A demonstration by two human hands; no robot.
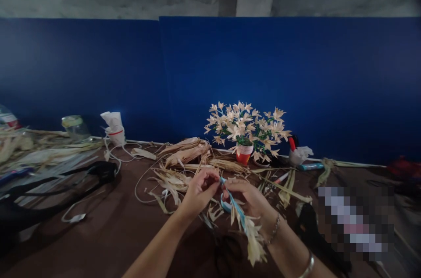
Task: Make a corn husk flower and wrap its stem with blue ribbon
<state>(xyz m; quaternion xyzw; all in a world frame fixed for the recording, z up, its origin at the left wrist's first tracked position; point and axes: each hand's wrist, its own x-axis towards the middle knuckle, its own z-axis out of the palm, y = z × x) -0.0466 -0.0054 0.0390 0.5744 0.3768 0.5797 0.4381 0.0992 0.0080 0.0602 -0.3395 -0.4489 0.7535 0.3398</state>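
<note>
My left hand (200, 191) has its thumb and fingertips pinched together at the upper end of a blue-wrapped flower stem (238, 212). With closed fingers my right hand (251, 197) grips the same stem just below that. The stem slants down to the right and carries pale corn-husk petals (255, 243) at its lower end. Beneath the fingers hangs or lies a small roll of blue tape (225, 205); I cannot tell which. Dark-handled scissors (226, 249) lie on the table below my hands.
Dried corn husks (187, 153) are heaped behind my hands. A red-and-white cup (244, 154) of husk flowers (241, 126) stands against the blue partition (296, 63). At left are a glass jar (76, 128), a white cable (140, 188) and a black strap-like object (98, 172).
</note>
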